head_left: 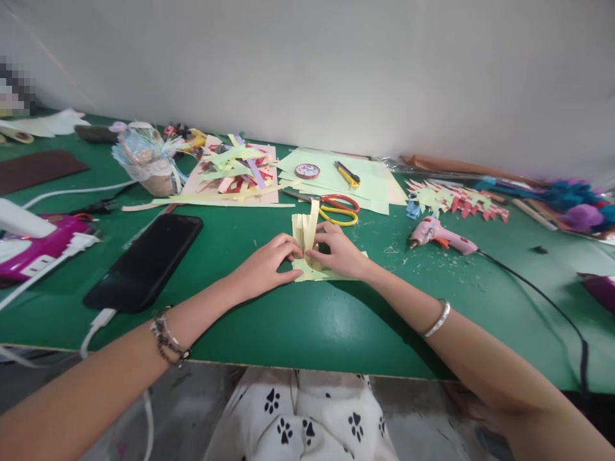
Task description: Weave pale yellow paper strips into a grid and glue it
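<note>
Pale yellow-green paper strips (302, 225) stand up and fold over a flat piece of the same paper on the table in front of me. My left hand (276, 262) is at the left edge of this paper, fingers curled onto it and thumb along the lower edge. From the right, my right hand (340, 251) pinches the strips between thumb and fingers. My hands partly cover the folds. Just behind them lie scissors (339, 216) with one red and one yellow handle loop.
A black phone (144, 262) with a white cable lies left. A pink glue gun (444, 235) rests right, its cord trailing forward. Behind are cut paper strips (235, 166), green sheets (327, 189), a yellow utility knife (348, 174), a round tin (307, 171) and folded red-and-green paper (456, 200).
</note>
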{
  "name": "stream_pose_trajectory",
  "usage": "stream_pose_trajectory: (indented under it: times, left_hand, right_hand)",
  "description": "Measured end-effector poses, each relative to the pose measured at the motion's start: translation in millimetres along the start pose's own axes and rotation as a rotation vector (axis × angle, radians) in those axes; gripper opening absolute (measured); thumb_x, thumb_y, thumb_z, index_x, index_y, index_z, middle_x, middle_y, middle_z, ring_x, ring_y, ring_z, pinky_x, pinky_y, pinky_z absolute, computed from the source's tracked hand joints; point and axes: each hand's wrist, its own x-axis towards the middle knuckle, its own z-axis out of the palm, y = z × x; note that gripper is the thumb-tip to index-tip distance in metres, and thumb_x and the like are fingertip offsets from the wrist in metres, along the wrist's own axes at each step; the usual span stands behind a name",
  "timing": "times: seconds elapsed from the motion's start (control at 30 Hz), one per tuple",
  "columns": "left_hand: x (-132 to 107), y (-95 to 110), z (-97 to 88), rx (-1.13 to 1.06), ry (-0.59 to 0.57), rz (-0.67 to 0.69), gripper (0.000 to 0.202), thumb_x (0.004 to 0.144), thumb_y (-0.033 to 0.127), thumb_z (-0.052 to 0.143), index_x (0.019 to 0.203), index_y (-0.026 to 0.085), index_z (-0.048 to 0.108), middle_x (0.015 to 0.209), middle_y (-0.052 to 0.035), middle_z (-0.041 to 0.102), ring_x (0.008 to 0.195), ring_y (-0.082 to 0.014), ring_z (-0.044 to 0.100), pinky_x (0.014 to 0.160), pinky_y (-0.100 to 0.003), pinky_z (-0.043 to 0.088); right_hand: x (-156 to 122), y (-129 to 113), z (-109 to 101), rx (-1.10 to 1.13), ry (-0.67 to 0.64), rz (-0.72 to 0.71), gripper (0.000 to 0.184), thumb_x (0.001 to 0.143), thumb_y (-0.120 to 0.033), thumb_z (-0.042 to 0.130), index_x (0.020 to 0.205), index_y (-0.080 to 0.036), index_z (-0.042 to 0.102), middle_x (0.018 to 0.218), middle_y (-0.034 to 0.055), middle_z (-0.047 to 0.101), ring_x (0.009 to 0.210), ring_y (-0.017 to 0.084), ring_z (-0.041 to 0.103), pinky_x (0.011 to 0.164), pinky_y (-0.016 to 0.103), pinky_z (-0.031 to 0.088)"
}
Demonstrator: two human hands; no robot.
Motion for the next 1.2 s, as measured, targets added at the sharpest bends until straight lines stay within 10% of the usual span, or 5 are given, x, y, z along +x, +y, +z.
stream_pose_trajectory:
  times: [0.47,0.97,1.2]
  left_hand:
    - [-3.7,0.2,-1.1,0.459,-0.033,0.344,0.029,0.093,0.031,0.034,0.093,0.021,0.062,0.095,-0.0042,0.062,0.083,-0.0160,0.054,0.074,-0.029,0.040]
    - [-5.1,5.2,-1.5,0.521,-0.016,0.345,0.030,0.093,0.030,0.034,0.089,0.020,0.063,0.091,-0.0040,0.061,0.079,-0.0149,0.054,0.071,-0.027,0.040]
    - [-5.6,3.5,-2.9,0.435,-0.032,0.317,0.027,0.092,0.032,0.038,0.093,0.019,0.062,0.097,-0.0056,0.059,0.085,-0.0172,0.053,0.075,-0.029,0.040]
  right_hand:
    - [2.3,4.0,8.3,0.057,0.094,-0.020,0.013,0.073,-0.024,0.062,0.065,-0.018,0.053,0.091,0.0055,0.050,0.093,0.020,0.049,0.087,0.038,0.038]
    - [3.5,6.1,16.7,-0.136,0.121,-0.066,0.016,0.082,-0.023,0.049,0.095,-0.019,0.058,0.102,0.0111,0.052,0.100,0.025,0.047,0.088,0.042,0.038]
    - [-4.6,-0.1,-11.4,-0.107,0.134,-0.082,0.026,0.087,-0.029,0.043,0.109,-0.018,0.053,0.111,0.0112,0.053,0.106,0.024,0.047,0.090,0.039,0.037]
